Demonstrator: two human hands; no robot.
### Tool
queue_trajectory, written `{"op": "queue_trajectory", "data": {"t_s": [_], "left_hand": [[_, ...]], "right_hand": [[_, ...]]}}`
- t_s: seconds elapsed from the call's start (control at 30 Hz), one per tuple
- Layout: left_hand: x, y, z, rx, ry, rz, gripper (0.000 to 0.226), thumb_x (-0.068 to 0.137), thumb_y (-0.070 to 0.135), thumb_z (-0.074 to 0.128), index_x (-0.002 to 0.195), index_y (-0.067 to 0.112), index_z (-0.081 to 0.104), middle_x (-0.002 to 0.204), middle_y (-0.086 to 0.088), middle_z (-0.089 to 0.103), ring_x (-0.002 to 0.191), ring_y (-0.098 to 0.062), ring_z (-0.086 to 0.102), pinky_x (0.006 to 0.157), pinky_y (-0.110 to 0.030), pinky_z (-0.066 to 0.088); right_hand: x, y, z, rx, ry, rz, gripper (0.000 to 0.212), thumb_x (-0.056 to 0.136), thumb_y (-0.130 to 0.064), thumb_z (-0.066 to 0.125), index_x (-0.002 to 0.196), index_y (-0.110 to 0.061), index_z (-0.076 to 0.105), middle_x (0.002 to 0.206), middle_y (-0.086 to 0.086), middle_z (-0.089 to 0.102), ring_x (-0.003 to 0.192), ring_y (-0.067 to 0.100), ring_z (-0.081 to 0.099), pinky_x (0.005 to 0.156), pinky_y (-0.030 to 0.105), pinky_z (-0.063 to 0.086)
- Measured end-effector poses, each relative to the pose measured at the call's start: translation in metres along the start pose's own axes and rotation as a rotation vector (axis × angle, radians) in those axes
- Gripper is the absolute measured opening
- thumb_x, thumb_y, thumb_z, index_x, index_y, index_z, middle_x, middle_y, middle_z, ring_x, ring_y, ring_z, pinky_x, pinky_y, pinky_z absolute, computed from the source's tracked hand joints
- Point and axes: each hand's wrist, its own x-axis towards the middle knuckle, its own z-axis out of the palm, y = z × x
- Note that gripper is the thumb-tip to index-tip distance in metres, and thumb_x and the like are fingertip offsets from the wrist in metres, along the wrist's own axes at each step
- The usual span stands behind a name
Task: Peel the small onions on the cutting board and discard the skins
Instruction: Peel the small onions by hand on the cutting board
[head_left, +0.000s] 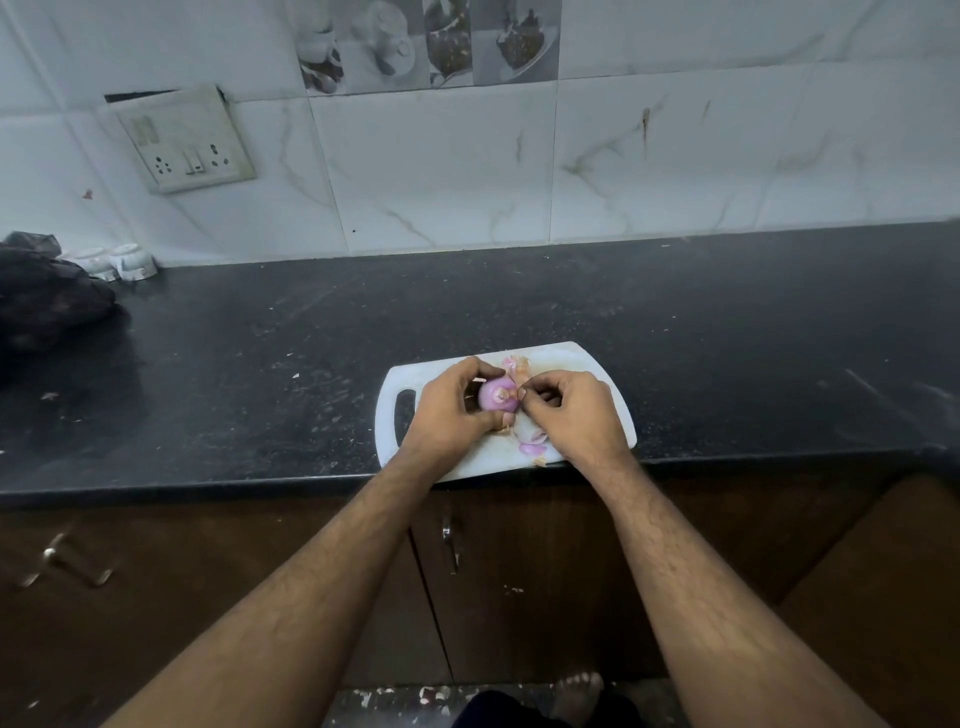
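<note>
A small purple onion (497, 399) is held over the white cutting board (582, 358) at the counter's front edge. My left hand (454, 408) cups it from the left, fingers curled around it. My right hand (571, 413) touches the onion's right side, thumb and fingertips pinched on a bit of papery skin (521, 396). Loose skins (515, 365) lie on the board behind my hands. More purple pieces (534, 442) rest on the board below my right hand; whether they are skins or onions I cannot tell.
The black stone counter (260, 364) runs left and right, speckled with scraps. A dark bag (47, 301) and small white cups (117, 261) sit at the far left by the tiled wall. A socket plate (187, 140) hangs on the wall. Brown cabinet doors (519, 571) are below.
</note>
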Motion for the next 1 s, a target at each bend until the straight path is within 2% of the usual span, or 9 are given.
{"op": "queue_trajectory", "data": {"t_s": [0.1,0.2,0.3,0.37,0.43,0.5,0.67,0.83,1.0], "left_hand": [[0.001,-0.003,0.001,-0.005,-0.049,-0.003,0.038,0.086,0.016,0.084,0.120,0.023,0.069,0.114,0.009,0.076,0.109,-0.007,0.071,0.100,-0.035,0.058],[0.001,-0.002,0.002,-0.001,-0.061,-0.027,0.034,0.095,0.026,0.074,0.128,0.024,0.066,0.121,0.012,0.073,0.115,-0.004,0.067,0.107,-0.035,0.054],[0.001,0.002,0.004,-0.024,-0.066,-0.078,0.024,0.105,0.023,0.059,0.129,0.021,0.061,0.123,0.001,0.071,0.118,-0.014,0.066,0.107,-0.043,0.053],[0.004,0.003,0.006,0.088,-0.054,-0.075,0.023,0.109,0.021,0.048,0.127,0.019,0.061,0.125,-0.006,0.066,0.123,-0.024,0.059,0.109,-0.051,0.048],[0.005,0.004,0.006,0.243,-0.039,-0.053,0.029,0.109,0.021,0.043,0.129,0.022,0.064,0.130,-0.004,0.059,0.130,-0.026,0.047,0.114,-0.052,0.039],[0.005,0.005,0.004,0.246,-0.019,-0.024,0.032,0.109,0.018,0.043,0.129,0.021,0.067,0.133,-0.001,0.059,0.130,-0.022,0.047,0.116,-0.050,0.036],[-0.001,0.009,0.003,0.077,-0.022,-0.047,0.030,0.110,0.017,0.044,0.131,0.017,0.065,0.126,0.004,0.070,0.119,-0.012,0.063,0.110,-0.036,0.049],[-0.001,0.010,0.003,0.063,-0.005,-0.014,0.015,0.109,0.018,0.045,0.112,0.017,0.060,0.105,0.004,0.071,0.101,-0.015,0.065,0.091,-0.032,0.051],[-0.003,0.013,0.000,0.073,-0.044,0.025,0.018,0.111,0.018,0.043,0.108,0.015,0.060,0.101,0.001,0.071,0.098,-0.018,0.065,0.087,-0.031,0.051]], "right_hand": [[-0.001,0.000,0.001,-0.045,0.051,0.002,0.013,0.098,-0.027,0.062,0.096,-0.026,0.074,0.079,-0.016,0.072,0.071,-0.002,0.068,0.066,0.023,0.056],[-0.002,0.000,0.001,-0.037,0.049,-0.015,0.023,0.103,-0.019,0.052,0.109,-0.023,0.074,0.094,-0.012,0.075,0.087,0.006,0.070,0.080,0.036,0.059],[-0.002,-0.001,0.001,-0.049,0.005,-0.100,0.029,0.102,-0.012,0.051,0.118,-0.025,0.072,0.108,-0.012,0.071,0.096,0.005,0.066,0.088,0.029,0.055],[-0.002,0.001,0.001,-0.079,-0.011,-0.133,0.032,0.100,-0.008,0.054,0.120,-0.026,0.072,0.109,-0.018,0.067,0.098,-0.001,0.062,0.088,0.019,0.051],[-0.001,0.003,0.001,-0.084,0.006,-0.133,0.027,0.098,-0.012,0.060,0.116,-0.026,0.074,0.106,-0.022,0.066,0.097,-0.003,0.061,0.084,0.010,0.046],[-0.002,0.004,0.003,-0.068,0.026,-0.130,0.019,0.096,-0.019,0.066,0.110,-0.027,0.075,0.102,-0.020,0.069,0.093,-0.003,0.063,0.079,0.009,0.047],[-0.005,0.004,0.006,-0.005,0.051,-0.149,0.014,0.092,-0.021,0.073,0.103,-0.030,0.076,0.094,-0.019,0.069,0.086,-0.013,0.062,0.058,0.003,0.046],[-0.007,0.003,0.005,0.005,0.079,-0.169,0.014,0.090,-0.019,0.075,0.100,-0.028,0.079,0.090,-0.021,0.070,0.088,-0.011,0.062,0.066,0.002,0.045],[-0.010,0.002,0.001,0.043,0.065,-0.165,0.015,0.088,-0.023,0.078,0.103,-0.024,0.081,0.090,-0.020,0.074,0.088,-0.007,0.067,0.069,0.006,0.048]]}}
